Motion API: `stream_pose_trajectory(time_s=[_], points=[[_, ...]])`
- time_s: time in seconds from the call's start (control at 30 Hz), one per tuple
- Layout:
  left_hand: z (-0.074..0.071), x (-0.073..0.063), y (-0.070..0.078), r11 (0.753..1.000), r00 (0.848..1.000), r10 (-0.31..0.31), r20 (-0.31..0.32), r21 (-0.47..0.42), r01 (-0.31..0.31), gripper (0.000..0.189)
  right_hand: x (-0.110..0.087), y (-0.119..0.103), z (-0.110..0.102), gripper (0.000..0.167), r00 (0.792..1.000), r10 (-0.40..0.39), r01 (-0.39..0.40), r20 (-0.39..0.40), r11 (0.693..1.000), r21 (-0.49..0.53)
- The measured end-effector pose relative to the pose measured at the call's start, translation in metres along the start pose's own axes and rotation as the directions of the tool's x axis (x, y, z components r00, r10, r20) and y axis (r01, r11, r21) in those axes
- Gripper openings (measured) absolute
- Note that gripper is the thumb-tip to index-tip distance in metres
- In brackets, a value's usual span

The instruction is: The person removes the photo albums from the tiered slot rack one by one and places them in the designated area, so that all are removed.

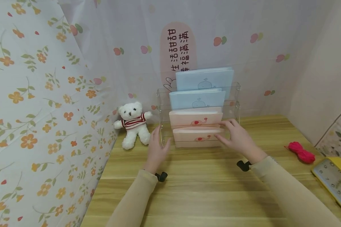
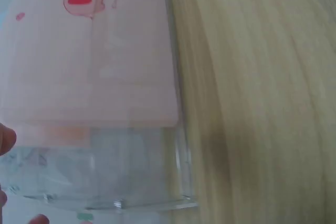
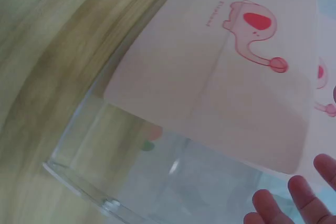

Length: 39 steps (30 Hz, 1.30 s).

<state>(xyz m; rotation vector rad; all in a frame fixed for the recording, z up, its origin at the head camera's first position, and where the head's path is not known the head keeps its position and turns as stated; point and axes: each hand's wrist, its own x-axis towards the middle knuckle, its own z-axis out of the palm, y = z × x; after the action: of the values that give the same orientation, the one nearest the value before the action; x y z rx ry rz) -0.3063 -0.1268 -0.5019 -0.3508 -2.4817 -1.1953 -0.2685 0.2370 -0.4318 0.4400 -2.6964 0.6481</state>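
A clear acrylic rack stands on the table with stepped slots. In its two front slots sit a front pink folder and a second pink folder, each printed with a red elephant. Behind them rise a lower blue folder and a taller blue folder with whale prints. My left hand is at the rack's left side, thumb and fingers spread. My right hand reaches to the right edges of the pink folders, fingers extended; in the right wrist view its fingertips are beside the front folder's corner.
A white teddy bear in a striped sweater sits left of the rack. To the right lie a pink yarn bundle and a yellow-edged box-like object. A printed curtain hangs behind the wooden table.
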Motion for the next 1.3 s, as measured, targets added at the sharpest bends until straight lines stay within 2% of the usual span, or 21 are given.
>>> stream_pose_trajectory(time_s=[0.1, 0.23, 0.37, 0.5, 0.63, 0.8, 1.07, 1.3], points=[[0.004, 0.0, -0.008, 0.992, 0.996, -0.092, -0.01, -0.083, 0.091, 0.079, 0.001, 0.006, 0.008, 0.064, 0.999, 0.048, -0.049, 0.013, 0.999, 0.023], [0.012, 0.001, -0.017, 0.964, 0.983, -0.181, -0.009, -0.198, 0.176, 0.076, 0.004, 0.011, 0.018, 0.067, 0.996, 0.088, -0.09, 0.03, 0.994, 0.07], [0.019, 0.0, -0.023, 0.934, 0.973, -0.23, -0.03, -0.29, 0.211, 0.073, 0.01, 0.01, 0.026, 0.066, 0.996, 0.087, -0.089, 0.026, 0.989, 0.116], [0.026, -0.001, -0.026, 0.919, 0.963, -0.262, -0.055, -0.319, 0.232, 0.066, 0.017, 0.008, 0.035, 0.057, 0.998, 0.052, -0.048, -0.019, 0.982, 0.183], [0.029, -0.003, -0.029, 0.915, 0.958, -0.278, -0.066, -0.321, 0.244, 0.059, 0.021, 0.004, 0.043, 0.045, 0.997, 0.052, -0.036, -0.051, 0.96, 0.279], [0.031, -0.004, -0.035, 0.919, 0.964, -0.257, -0.067, -0.325, 0.223, 0.051, 0.023, 0.001, 0.05, 0.037, 0.995, 0.083, -0.056, -0.062, 0.935, 0.349], [0.032, -0.008, -0.042, 0.889, 0.959, -0.283, 0.001, -0.376, 0.263, 0.05, 0.024, -0.001, 0.052, 0.03, 0.989, 0.149, -0.133, -0.02, 0.929, 0.344], [0.032, -0.007, -0.043, 0.887, 0.958, -0.285, 0.021, -0.372, 0.272, 0.051, 0.027, -0.002, 0.061, 0.02, 0.978, 0.171, -0.119, -0.118, 0.928, 0.353]])
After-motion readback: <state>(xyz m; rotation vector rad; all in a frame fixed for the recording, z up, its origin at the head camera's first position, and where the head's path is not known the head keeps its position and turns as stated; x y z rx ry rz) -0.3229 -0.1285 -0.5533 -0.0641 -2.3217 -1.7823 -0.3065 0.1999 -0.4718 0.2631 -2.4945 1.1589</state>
